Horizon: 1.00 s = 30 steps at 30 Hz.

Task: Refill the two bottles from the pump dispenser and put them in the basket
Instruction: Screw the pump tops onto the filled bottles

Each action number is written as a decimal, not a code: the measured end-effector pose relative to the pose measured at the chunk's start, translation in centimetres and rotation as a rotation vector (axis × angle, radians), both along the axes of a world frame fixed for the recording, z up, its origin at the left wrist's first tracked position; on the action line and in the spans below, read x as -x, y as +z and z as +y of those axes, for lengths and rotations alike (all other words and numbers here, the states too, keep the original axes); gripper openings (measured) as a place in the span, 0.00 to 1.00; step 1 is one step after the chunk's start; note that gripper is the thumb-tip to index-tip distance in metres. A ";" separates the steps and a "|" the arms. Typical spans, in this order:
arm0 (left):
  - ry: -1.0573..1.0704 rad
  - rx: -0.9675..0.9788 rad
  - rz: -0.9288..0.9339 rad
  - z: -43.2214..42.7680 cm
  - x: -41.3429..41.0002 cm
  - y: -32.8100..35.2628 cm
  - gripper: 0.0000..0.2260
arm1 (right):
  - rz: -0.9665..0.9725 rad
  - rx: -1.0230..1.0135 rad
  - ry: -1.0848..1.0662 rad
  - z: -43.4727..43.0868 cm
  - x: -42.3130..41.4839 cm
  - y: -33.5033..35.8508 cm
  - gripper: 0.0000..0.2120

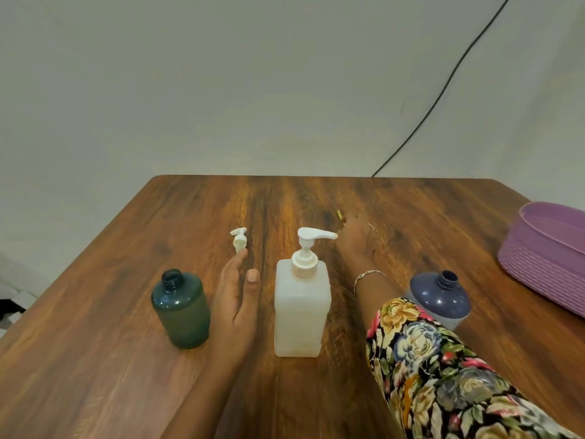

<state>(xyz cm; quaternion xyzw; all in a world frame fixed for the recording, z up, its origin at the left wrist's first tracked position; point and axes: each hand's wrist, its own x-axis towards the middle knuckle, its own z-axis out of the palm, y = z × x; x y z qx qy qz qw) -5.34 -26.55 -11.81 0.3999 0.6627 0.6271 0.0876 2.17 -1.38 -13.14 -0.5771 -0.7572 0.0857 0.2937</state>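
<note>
The pump dispenser (300, 307), a frosted square bottle with its white pump head on, stands upright in the middle of the tabletop (110, 359). At its nine o'clock stands the green bottle (182, 310), cap off and neck open; at three o'clock the blue bottle (440, 297) stands likewise open, partly behind a floral sleeve (443, 375). Both are on the wood, not in the purple basket (544, 248), which sits well apart at the two o'clock edge and looks empty from here. I'd judge the task barely begun: bottles opened, no filling that I can make out, nothing basketed.

The left hand (235, 299) lies flat between green bottle and dispenser, fingers (252, 280) straight and loosely together, holding nothing, tips near a small white pump cap (239, 238) lying at eleven o'clock. The right hand (356, 239) reaches past the dispenser at one o'clock; it is blurred, something yellowish at its tips, and I cannot tell whether it grips.

The wood is dark, streaky brown. Behind it is a plain pale wall, with a black cable (443, 90) running down to the table's far edge.
</note>
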 end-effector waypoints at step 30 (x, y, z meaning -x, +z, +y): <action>0.612 -0.192 0.174 -3.1 1.2 1.3 0.23 | 0.306 -0.029 0.013 0.4 -1.1 5.2 0.05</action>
